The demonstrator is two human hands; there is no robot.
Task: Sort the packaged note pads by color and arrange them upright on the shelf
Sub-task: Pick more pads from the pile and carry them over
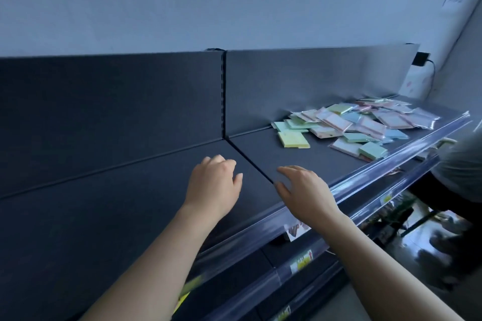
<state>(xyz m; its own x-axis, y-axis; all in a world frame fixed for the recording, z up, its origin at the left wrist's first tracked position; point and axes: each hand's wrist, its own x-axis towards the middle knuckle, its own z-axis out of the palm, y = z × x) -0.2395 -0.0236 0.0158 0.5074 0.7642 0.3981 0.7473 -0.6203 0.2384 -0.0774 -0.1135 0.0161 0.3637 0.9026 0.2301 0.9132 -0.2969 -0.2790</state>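
Observation:
A loose heap of packaged note pads (365, 122) in pink, green, blue and yellow lies flat on the right part of the dark top shelf (130, 203). One yellow-green pad (293, 139) lies apart at the heap's left edge. My left hand (214, 182) hovers over the bare shelf just left of the seam between the two shelf boards, fingers loosely curled, holding nothing. My right hand (302, 190) hovers just right of that seam, fingers relaxed, also with nothing in it. Both hands are well short of the heap.
The shelf's clear front rail (347, 185) runs diagonally, with price tags (300, 263) on lower shelves below it. A dark back panel (117, 112) rises behind the shelf. A person in grey (461, 161) stands at the right edge. A black plug (421, 58) hangs on the wall.

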